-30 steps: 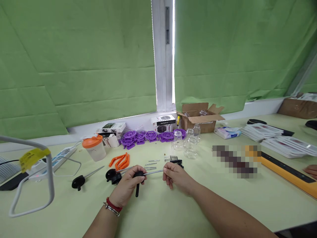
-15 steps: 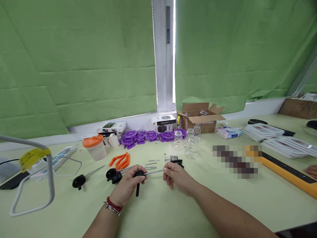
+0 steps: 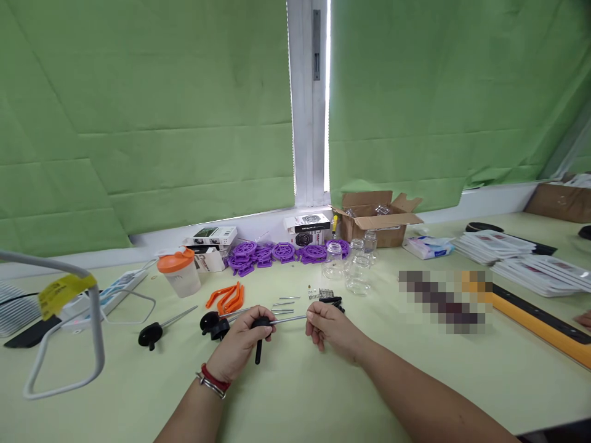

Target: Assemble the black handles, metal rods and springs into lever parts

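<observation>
Both hands work at the near middle of the bench (image 3: pixel 286 400), holding one black-headed rod (image 3: pixel 285 320) between them. The left hand (image 3: pixel 244 339) is closed around its black head; the right hand (image 3: pixel 332 329) pinches the far end of the shaft between thumb and fingertips.

Around them the surface is crowded. Beyond the left hand lie orange curved pieces (image 3: pixel 231 299) and more black-headed parts (image 3: pixel 210 320), with another black-headed piece (image 3: pixel 150 336) farther left. Thin metal pins (image 3: pixel 286 303) and coil springs (image 3: pixel 325 293) lie just past the hands. A row of purple wheel-shaped pieces (image 3: pixel 283 252) runs along the back, next to clear jars (image 3: pixel 357 277) and an open cardboard box (image 3: pixel 373 232). At the left, a bent pale tube (image 3: pixel 64 394) with a yellow tag (image 3: pixel 64 295) loops in front of a power strip (image 3: pixel 122 292).

The left fingers cover much of the rod's head, and the right fingertips hide its tip. Small black parts (image 3: pixel 339 302) are partly masked by the right hand. A pixelated patch (image 3: pixel 443 301) blurs one object, and another person's hand (image 3: pixel 585 319) is cut off at the right edge.

The shaft is smooth, slim, grey metal; a short black handle juts down below the left hand.
</observation>
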`<state>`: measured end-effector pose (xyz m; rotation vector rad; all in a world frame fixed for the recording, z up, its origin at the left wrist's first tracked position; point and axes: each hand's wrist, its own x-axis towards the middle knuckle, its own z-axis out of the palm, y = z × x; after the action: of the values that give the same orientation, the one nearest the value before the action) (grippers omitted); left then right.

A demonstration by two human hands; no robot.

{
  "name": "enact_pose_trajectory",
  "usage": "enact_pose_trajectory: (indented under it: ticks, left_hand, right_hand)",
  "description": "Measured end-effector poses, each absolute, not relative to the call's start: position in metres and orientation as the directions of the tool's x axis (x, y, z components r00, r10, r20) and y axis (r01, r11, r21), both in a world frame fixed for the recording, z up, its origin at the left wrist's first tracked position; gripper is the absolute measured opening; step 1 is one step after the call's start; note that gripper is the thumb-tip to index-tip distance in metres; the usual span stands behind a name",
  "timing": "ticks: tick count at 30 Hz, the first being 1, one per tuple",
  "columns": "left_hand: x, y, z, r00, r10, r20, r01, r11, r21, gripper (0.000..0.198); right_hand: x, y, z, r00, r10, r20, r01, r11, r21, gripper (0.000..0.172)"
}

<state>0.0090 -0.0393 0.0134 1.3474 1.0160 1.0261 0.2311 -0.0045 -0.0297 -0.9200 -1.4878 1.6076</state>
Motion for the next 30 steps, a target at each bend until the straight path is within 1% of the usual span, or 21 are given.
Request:
enact_pose_trajectory:
  ticks: [12,19,30]
  left_hand:
    - [0.0096,-0.0396,0.0144,0.251,0.968,0.009,0.004,-0.011,1.000,0.015]
    - [0.0090,-0.0405,0.0128,0.254,0.967,0.009,0.003,-0.010,1.000,0.015]
    - [0.0102,-0.0399,0.0136,0.244,0.970,0.014,0.012,-0.017,1.000,0.016]
  right_hand:
    - [0.2309,-0.0071,-0.0233,-0.455,0.890,-0.025,-0.053,-0.056,-0.997,0.026]
    - [0.2315,-0.0044,-0.0293,-0.461,0.888,-0.013,-0.050,-0.040,-0.998,0.025]
    - [0.2314,-0.0056,-0.0282,-0.457,0.889,-0.022,-0.046,-0.049,-0.998,0.029]
